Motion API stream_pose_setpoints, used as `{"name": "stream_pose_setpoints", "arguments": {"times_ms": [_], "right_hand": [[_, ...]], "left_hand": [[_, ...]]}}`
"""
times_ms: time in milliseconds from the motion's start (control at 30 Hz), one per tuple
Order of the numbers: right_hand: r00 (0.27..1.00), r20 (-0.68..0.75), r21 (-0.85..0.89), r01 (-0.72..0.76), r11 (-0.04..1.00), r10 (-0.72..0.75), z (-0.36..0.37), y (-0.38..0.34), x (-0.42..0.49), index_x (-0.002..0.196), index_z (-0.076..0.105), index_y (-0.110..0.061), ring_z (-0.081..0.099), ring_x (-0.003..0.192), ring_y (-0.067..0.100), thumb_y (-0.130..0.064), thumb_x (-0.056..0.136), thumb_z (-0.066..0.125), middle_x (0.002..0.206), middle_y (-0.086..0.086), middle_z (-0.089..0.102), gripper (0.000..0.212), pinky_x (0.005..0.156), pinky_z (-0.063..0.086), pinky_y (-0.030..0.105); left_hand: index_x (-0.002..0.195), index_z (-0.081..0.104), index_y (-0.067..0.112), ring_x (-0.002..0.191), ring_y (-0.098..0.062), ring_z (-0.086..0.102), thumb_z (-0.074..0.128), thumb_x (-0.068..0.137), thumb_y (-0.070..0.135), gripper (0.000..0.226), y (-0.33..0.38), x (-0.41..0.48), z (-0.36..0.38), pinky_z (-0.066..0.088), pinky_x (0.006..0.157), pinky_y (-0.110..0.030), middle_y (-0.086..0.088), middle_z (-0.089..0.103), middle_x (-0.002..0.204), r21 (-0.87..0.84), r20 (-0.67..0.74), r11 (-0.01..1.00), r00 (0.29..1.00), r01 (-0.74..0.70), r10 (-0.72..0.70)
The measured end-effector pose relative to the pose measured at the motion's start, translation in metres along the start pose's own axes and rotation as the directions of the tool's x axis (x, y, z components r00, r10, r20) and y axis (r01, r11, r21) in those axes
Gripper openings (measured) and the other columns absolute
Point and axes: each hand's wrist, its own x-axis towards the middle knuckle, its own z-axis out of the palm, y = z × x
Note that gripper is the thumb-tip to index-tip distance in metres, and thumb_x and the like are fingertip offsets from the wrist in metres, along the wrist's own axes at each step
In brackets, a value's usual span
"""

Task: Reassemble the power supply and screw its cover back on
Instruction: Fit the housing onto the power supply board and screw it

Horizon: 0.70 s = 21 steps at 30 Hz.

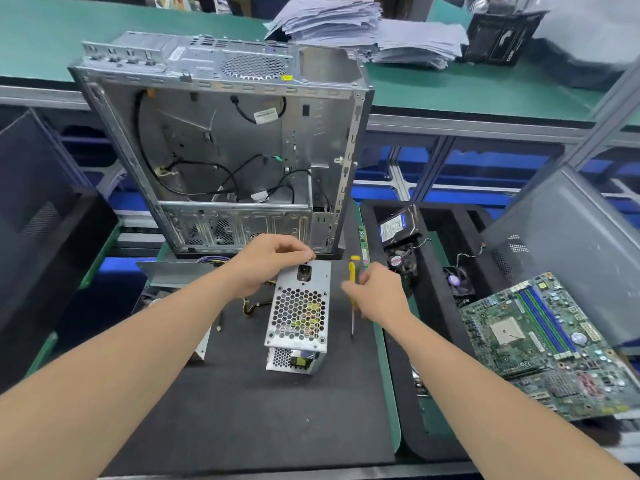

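A silver power supply (298, 317) stands on end on the black mat (242, 410), its honeycomb grille and power socket facing me. My left hand (266, 261) grips its top edge with curled fingers. A yellow-handled screwdriver (352, 292) lies on the mat just right of the supply, tip toward me. My right hand (377, 291) is over the screwdriver, fingers curled at its handle; whether it holds it is unclear. A bent metal cover panel (173, 271) lies to the left, behind my left forearm.
An empty computer case (221, 143) stands open behind the mat. To the right a black foam tray (446, 230) holds a hard drive (398, 226) and fans. A motherboard (550, 344) lies tilted at the far right. A tiny screw (307, 420) rests on the mat.
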Motion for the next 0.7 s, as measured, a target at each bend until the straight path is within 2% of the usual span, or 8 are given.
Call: {"name": "stream_pose_setpoints", "arguments": {"times_ms": [100,167,233,333,400,500,600,700], "right_hand": [[0.962,-0.234,0.120,0.169,0.978,-0.138,-0.026,-0.015,0.003,0.098,0.057,-0.015,0.064,0.077,0.020,-0.026,0.088,0.071,0.079,0.004,0.069,0.020,0.065,0.047,0.025],[0.890,-0.392,0.169,0.317,0.933,-0.231,-0.041,-0.029,0.004,0.104,0.060,-0.020,0.058,0.067,0.006,-0.022,0.090,0.071,0.074,-0.001,0.066,0.017,0.058,0.040,0.013],[0.808,-0.510,0.211,0.450,0.868,-0.294,-0.052,-0.044,0.002,0.110,0.059,-0.025,0.058,0.061,0.002,-0.020,0.092,0.071,0.073,-0.006,0.063,0.022,0.060,0.043,0.011],[0.768,-0.541,0.321,0.565,0.760,-0.343,-0.054,-0.064,-0.004,0.120,0.052,-0.025,0.070,0.064,0.013,-0.022,0.094,0.067,0.082,-0.007,0.069,0.029,0.061,0.061,0.037],[0.755,-0.532,0.372,0.614,0.696,-0.383,-0.049,-0.073,-0.008,0.119,0.049,-0.025,0.072,0.065,0.021,-0.022,0.094,0.065,0.085,-0.002,0.070,0.030,0.060,0.062,0.047],[0.752,-0.504,0.389,0.638,0.665,-0.426,-0.038,-0.077,-0.010,0.115,0.045,-0.029,0.072,0.064,0.023,-0.023,0.095,0.062,0.086,0.001,0.068,0.027,0.058,0.061,0.050],[0.763,-0.476,0.390,0.629,0.673,-0.438,-0.031,-0.076,-0.009,0.120,0.045,-0.020,0.072,0.068,0.023,-0.026,0.095,0.061,0.088,0.002,0.068,0.031,0.060,0.061,0.051],[0.765,-0.462,0.393,0.629,0.670,-0.448,-0.027,-0.076,-0.011,0.121,0.044,-0.021,0.072,0.073,0.028,-0.024,0.096,0.061,0.093,0.007,0.068,0.031,0.063,0.061,0.052]], "left_hand": [[0.096,0.082,0.019,0.083,-0.010,0.074,0.078,0.092,0.027,0.009,0.000,0.003,-0.002,0.057,0.069,-0.018,-0.006,0.079,0.102,-0.059,0.030,0.998,0.999,0.027,-0.025],[0.096,0.083,0.019,0.078,-0.005,0.072,0.079,0.091,0.027,0.010,0.000,0.005,-0.005,0.054,0.066,-0.014,-0.006,0.079,0.102,-0.038,0.028,0.999,0.999,0.018,-0.017],[0.096,0.083,0.021,0.080,-0.005,0.073,0.079,0.091,0.028,0.010,0.000,0.007,-0.008,0.055,0.066,-0.015,-0.005,0.079,0.104,-0.029,0.041,0.999,0.999,0.029,-0.028],[0.102,0.082,0.021,0.091,-0.016,0.076,0.075,0.094,0.028,0.012,-0.002,0.009,-0.009,0.061,0.078,-0.028,-0.006,0.079,0.107,-0.088,0.103,0.992,0.992,0.086,-0.077],[0.104,0.081,0.018,0.092,-0.019,0.075,0.073,0.096,0.027,0.014,-0.004,0.011,-0.009,0.060,0.081,-0.033,-0.009,0.079,0.108,-0.110,0.112,0.990,0.991,0.088,-0.076],[0.106,0.079,0.015,0.090,-0.020,0.074,0.070,0.099,0.026,0.016,-0.007,0.011,-0.006,0.059,0.077,-0.032,-0.012,0.078,0.108,-0.158,0.111,0.984,0.992,0.079,-0.061],[0.113,0.076,0.010,0.090,-0.021,0.074,0.068,0.100,0.025,0.022,-0.008,0.011,-0.002,0.060,0.070,-0.030,-0.010,0.078,0.108,-0.235,0.119,0.968,0.991,0.090,-0.063],[0.117,0.073,0.006,0.094,-0.023,0.074,0.067,0.099,0.025,0.026,-0.010,0.013,0.000,0.062,0.077,-0.034,-0.010,0.077,0.115,-0.310,0.132,0.946,0.990,0.091,-0.052]]}}
